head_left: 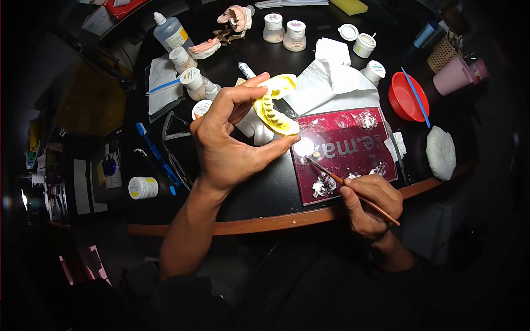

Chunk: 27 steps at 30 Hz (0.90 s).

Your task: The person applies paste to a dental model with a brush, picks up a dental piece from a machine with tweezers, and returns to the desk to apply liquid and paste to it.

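Note:
Between its thumb and fingers, my left hand grips a yellow dental mold, a curved piece with a row of tooth-shaped hollows, held above the desk. My right hand is closed around a thin brown brush. The brush tip touches or hovers just over a dark red mixing plate, near a small pale blob at its left part; contact is hard to tell. White paste smears lie near several corners of the plate. White tissue lies behind the plate.
A red bowl with a blue stick across it and a white pad stand at the right. Jars, a clear bottle and a dental model stand at the back. Blue-handled tools and a white jar lie left.

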### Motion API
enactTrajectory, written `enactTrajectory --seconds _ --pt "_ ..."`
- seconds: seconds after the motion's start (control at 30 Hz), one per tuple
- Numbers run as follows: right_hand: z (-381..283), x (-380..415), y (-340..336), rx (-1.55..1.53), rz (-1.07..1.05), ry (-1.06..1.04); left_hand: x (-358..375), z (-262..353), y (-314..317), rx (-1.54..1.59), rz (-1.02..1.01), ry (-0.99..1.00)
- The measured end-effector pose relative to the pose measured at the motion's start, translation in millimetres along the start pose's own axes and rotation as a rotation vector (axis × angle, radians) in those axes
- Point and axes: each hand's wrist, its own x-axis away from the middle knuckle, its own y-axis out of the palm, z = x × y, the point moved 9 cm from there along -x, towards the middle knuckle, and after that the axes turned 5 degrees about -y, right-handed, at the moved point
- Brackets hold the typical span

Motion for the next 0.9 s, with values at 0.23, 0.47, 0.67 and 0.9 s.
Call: enactTrajectory --seconds 0.23,0.47,0.67,0.9 --pt "-8 3 2 0.027 -0.052 -0.022 0 0 1 0.006 0.001 0.018" --pt "-13 -15 -43 0.138 0.119 -0.087 1 1 3 0.003 -0.026 -0.007" --pt "59 -56 -140 0.485 0.430 0.171 2 6 5 -0.035 -0.058 -0.006" --pt "70 -55 -176 0.533 0.416 0.247 2 6 4 -0.011 -0.042 0.006"
